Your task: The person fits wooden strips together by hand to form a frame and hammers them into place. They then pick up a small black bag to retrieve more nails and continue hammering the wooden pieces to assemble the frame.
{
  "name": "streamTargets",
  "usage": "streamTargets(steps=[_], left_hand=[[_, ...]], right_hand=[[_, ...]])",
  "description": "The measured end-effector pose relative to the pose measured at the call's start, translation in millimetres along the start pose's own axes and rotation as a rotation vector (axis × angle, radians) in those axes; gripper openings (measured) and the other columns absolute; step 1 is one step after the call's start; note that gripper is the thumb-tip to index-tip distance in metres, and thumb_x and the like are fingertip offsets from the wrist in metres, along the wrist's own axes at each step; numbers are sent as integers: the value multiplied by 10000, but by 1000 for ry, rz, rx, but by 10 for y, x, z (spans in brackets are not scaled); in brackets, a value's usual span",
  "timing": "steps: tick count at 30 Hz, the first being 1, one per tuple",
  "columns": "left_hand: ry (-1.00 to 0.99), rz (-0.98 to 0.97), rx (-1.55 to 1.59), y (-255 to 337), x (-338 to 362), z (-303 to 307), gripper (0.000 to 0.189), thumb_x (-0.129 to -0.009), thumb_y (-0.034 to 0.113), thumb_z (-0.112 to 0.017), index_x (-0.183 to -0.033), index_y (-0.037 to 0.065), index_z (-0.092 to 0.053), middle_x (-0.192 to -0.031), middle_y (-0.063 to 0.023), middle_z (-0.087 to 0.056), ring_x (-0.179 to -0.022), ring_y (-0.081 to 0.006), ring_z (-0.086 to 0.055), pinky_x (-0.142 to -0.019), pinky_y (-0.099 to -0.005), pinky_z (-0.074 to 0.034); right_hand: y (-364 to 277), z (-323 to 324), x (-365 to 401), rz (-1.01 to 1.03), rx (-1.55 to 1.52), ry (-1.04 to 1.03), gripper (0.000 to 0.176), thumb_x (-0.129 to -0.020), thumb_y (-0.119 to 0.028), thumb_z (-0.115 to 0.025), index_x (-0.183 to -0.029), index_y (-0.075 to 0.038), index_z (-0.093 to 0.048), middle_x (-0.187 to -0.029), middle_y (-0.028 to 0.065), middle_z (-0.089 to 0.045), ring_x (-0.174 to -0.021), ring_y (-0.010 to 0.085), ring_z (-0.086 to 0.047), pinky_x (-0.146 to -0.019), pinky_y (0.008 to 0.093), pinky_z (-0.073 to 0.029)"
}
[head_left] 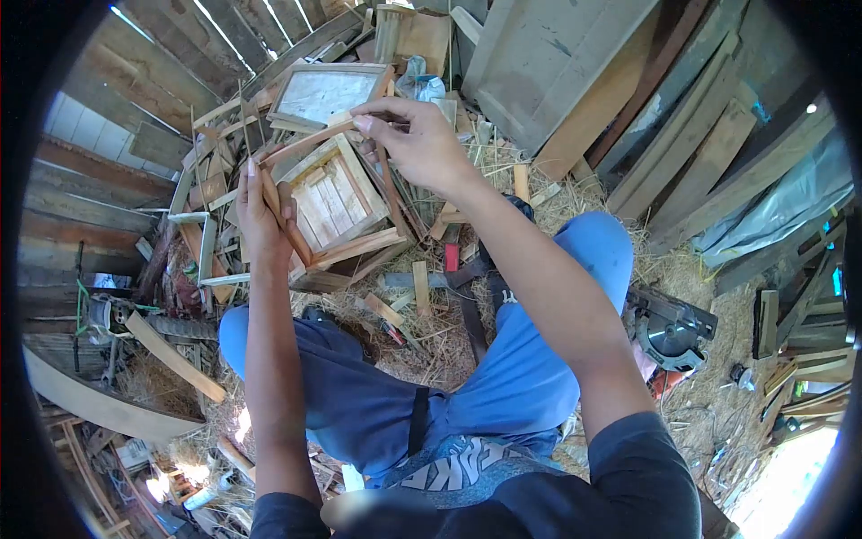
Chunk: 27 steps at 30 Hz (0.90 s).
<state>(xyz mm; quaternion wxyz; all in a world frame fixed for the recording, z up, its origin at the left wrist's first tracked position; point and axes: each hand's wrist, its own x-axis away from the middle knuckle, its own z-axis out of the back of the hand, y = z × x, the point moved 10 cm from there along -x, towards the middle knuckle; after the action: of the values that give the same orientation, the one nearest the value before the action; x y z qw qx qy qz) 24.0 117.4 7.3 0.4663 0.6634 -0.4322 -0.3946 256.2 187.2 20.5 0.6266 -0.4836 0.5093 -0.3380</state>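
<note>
A reddish-brown wooden frame is held up in front of the person. My left hand is closed around its left side strip. At its upper right corner my right hand pinches the top strip between thumb and fingers. Behind the held frame stands a wooden box with a slatted bottom. Above the box lies a framed pale panel.
A circular saw rests on the ground to the right. A red and black tool lies between the legs among wood offcuts and shavings. Large boards lean at the upper right. A curved board is at the left.
</note>
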Motion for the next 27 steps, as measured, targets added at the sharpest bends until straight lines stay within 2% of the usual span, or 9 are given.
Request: streamTargets(steps=[6, 8, 10, 14, 17, 19, 23, 26, 27], left_hand=[[23, -6, -33, -45, -6, -108, 393, -1095, 359, -469, -1290, 27, -544, -1362, -118, -613, -484, -36, -398, -370, -176, -323], [12, -19, 86, -85, -11, -118, 310, -1082, 306, -521, -1214, 38, -604, -1244, -149, -685, -461, -64, -434, -356, -201, -330], [0, -22, 106, -94, -2, -160, 300, -1082, 299, -522, -1206, 39, -608, -1236, -153, -687, -458, -65, -433, -359, -200, -331], [-40, -42, 130, -69, 21, -224, 282, -1081, 284, -528, -1192, 41, -616, -1225, -157, -691, -460, -66, -442, -372, -194, -343], [-22, -41, 122, -83, 27, -187, 295, -1075, 298, -540, -1196, 40, -616, -1225, -161, -690, -464, -68, -452, -370, -194, -358], [-9, -25, 126, -93, 42, -177, 301, -1072, 305, -546, -1198, 41, -617, -1224, -158, -690, -464, -69, -453, -367, -196, -360], [11, -1, 141, -119, 71, -123, 321, -1064, 325, -559, -1205, 42, -616, -1211, -148, -696, -458, -73, -451, -360, -205, -360], [32, -9, 161, -101, 60, -82, 321, -1068, 326, -552, -1201, 41, -616, -1204, -143, -698, -457, -73, -449, -361, -204, -358], [36, -12, 161, -95, 64, -70, 321, -1068, 326, -552, -1201, 41, -616, -1204, -143, -698, -457, -73, -449, -361, -204, -358]], right_hand=[[-22, 138, 66, -30, -82, -36, 250, -965, -228, -713, -1109, -28, -750, -932, 124, -756, -814, 174, -713, -787, 326, -557], [-40, 174, 98, -70, -116, -49, 241, -967, -217, -711, -1099, -18, -751, -912, 113, -755, -780, 158, -712, -762, 319, -560], [-66, 217, 114, -67, -56, -45, 239, -970, -201, -709, -1092, 0, -750, -891, 98, -752, -739, 135, -705, -731, 306, -563], [-21, 272, 115, -107, -72, -49, 255, -965, -199, -715, -1095, 18, -744, -890, 98, -753, -747, 139, -708, -735, 304, -564], [-78, 262, 105, -39, -13, -58, 264, -1004, -151, -669, -1185, 39, -698, -964, 103, -737, -806, 134, -707, -757, 285, -599], [-61, 234, 135, -142, -88, -82, 269, -1004, -144, -668, -1195, 44, -693, -984, 108, -738, -837, 141, -714, -790, 303, -605], [-39, 155, 157, -164, -85, -136, 329, -1018, -175, -652, -1265, 43, -652, -1037, 111, -731, -871, 150, -716, -819, 316, -605], [-6, 111, 192, -189, -160, -82, 394, -1012, -260, -667, -1272, 35, -642, -999, 100, -727, -889, 127, -686, -733, 286, -549], [36, 72, 244, -290, -267, -76, 382, -1028, -268, -643, -1256, 38, -635, -991, 84, -712, -851, 123, -666, -708, 280, -535]])
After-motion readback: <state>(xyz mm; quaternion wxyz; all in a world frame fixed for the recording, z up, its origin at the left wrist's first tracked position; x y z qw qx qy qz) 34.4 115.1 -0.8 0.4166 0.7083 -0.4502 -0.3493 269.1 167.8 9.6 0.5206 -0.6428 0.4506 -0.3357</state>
